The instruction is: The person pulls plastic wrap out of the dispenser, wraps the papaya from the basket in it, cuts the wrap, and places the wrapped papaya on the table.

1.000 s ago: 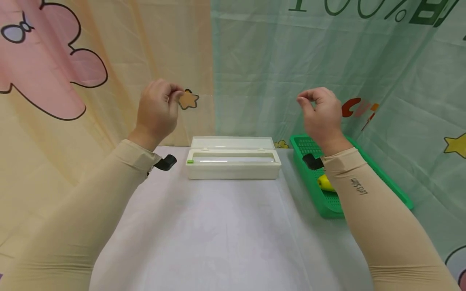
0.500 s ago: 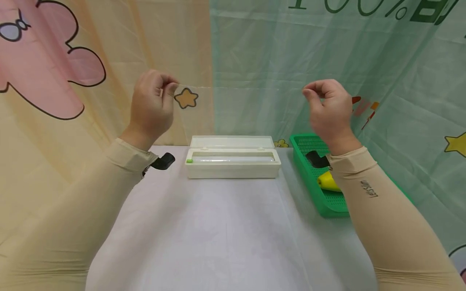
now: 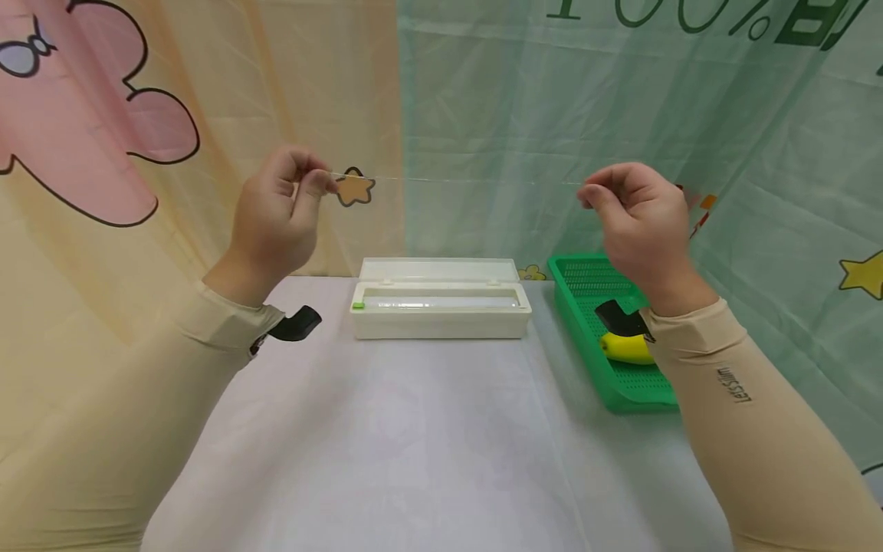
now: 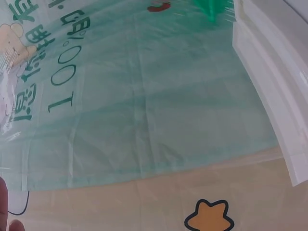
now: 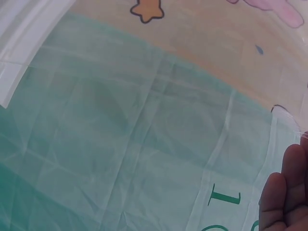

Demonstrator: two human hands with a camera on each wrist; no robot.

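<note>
A clear sheet of cling film (image 3: 455, 180) stretches between my two raised hands, its upper edge a thin pale line. At its left end my left hand (image 3: 272, 218) pinches the film between thumb and curled fingers. My right hand (image 3: 645, 238) pinches the other end in the same way. Glare on the film (image 4: 8, 120) shows in the left wrist view; fingers (image 5: 274, 197) of the right hand appear at the right wrist view's edge. Behind and below the hands, a white cling film dispenser box (image 3: 441, 327) stands with its lid raised, a small green slider (image 3: 358, 306) at its left.
To the right lies a green perforated basket (image 3: 603, 383) with a yellow, rounded elongated thing (image 3: 626, 349) inside, partly hidden by the right forearm. A white cloth covers the table (image 3: 428, 445). Printed curtains (image 3: 476, 100) hang close behind the table.
My hands have moved farther apart with the film between them. Both rose slightly, then came down again. The dispenser box and the basket have stayed in place.
</note>
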